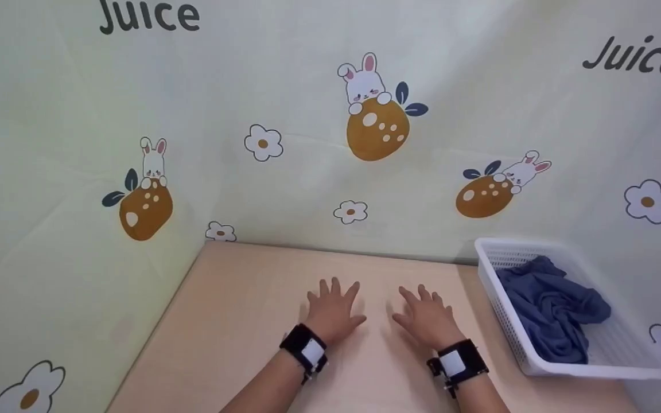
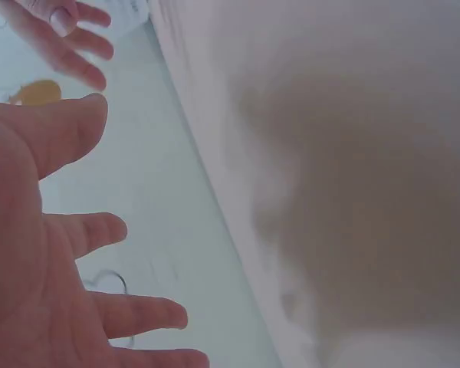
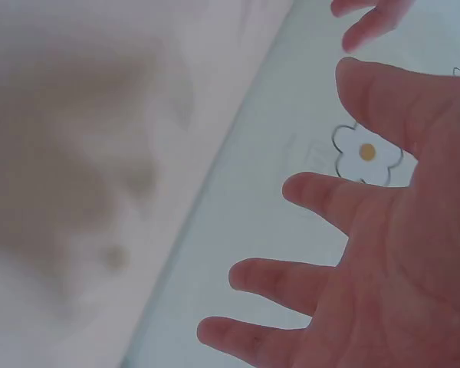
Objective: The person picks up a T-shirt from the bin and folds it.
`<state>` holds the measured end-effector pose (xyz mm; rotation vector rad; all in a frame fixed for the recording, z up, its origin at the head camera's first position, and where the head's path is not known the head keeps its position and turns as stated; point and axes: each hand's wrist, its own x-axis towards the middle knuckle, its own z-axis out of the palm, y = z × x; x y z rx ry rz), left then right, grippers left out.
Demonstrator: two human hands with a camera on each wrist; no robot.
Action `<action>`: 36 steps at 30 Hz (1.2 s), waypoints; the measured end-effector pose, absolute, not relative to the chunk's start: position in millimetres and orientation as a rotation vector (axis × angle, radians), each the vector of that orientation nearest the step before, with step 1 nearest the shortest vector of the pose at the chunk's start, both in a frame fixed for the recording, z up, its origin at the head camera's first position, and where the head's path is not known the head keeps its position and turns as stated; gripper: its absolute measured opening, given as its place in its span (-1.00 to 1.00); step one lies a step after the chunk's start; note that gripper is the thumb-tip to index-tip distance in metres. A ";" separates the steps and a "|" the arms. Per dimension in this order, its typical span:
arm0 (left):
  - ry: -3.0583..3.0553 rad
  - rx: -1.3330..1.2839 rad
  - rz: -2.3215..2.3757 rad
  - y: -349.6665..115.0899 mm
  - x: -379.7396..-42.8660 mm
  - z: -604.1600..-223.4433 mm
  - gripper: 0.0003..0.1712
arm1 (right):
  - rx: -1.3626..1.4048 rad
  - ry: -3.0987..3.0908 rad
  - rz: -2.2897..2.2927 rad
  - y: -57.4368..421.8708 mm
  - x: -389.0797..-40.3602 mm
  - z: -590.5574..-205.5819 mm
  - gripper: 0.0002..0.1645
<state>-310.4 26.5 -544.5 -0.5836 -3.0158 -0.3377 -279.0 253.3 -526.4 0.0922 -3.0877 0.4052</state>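
Note:
My left hand (image 1: 332,312) hovers over the middle of the tabletop (image 1: 238,321) with its fingers spread and nothing in it. To its right, my right hand (image 1: 429,322) is also spread and holds nothing. A gap separates the two hands, and both cast shadows on the surface below. Nearest to the right hand stands a white plastic basket (image 1: 500,312) with slotted sides. Inside it lies a crumpled dark blue cloth (image 1: 554,310); its kind cannot be told. In the left wrist view the left palm (image 2: 23,253) shows with fingers extended; the right wrist view shows the right palm (image 3: 414,253) likewise.
A pale curtain (image 1: 296,183) printed with bunnies, orange fruit, flowers and the word "Juice" rises behind the table and along both sides. The basket sits at the table's right edge, close to the curtain. Each wrist wears a black strap (image 1: 306,351).

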 end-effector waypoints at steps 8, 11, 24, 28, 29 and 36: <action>-3.077 -0.811 -0.406 108.2 -300.2 -536.6 -0.12 | 0.259 -2.924 0.166 300.2 -267.6 -484.6 -0.19; -3.070 -0.818 -0.503 135.8 -296.7 -536.6 -0.07 | 0.193 -2.920 0.156 321.4 -264.3 -473.6 -0.17; -2.873 -0.665 -1.586 232.7 -275.8 -541.0 -0.16 | -0.064 -2.996 0.229 405.6 -239.2 -475.6 -0.10; -2.661 -0.559 -2.111 265.6 -258.2 -539.3 -0.33 | -0.126 -3.052 0.272 438.1 -235.4 -485.7 -0.03; -2.591 -0.517 -2.234 273.6 -253.5 -538.5 -0.38 | -0.128 -3.062 0.304 445.7 -236.6 -489.0 -0.02; -2.235 -0.325 -2.726 313.3 -229.9 -533.7 -0.50 | -0.139 -3.124 0.486 477.3 -239.8 -508.1 0.07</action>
